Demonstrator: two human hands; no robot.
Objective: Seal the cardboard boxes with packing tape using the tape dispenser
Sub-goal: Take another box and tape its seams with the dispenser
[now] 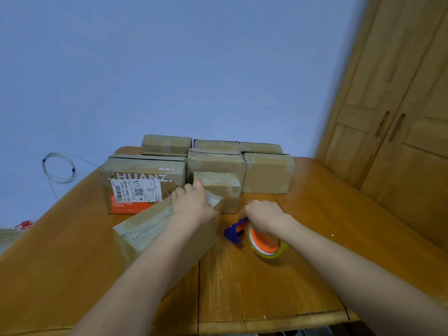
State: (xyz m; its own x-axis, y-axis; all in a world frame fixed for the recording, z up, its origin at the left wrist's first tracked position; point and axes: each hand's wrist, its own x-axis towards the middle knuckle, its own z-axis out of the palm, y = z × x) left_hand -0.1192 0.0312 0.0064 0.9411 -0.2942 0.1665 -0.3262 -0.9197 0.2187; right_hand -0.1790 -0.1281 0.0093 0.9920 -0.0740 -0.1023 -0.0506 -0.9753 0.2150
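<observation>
The left hand (194,202) lies on the far end of a long box (155,236), and its fingers (191,187) curl over the edge there, holding the box. The box rests on the wooden bench (266,287) with tape along its top. Just beside it, the right hand (264,215) grips the tape dispenser (257,236), fingers wrapped on it. The dispenser is blue and orange and touches the bench. Past the fingers of both hands sits a group of other boxes (215,163).
</observation>
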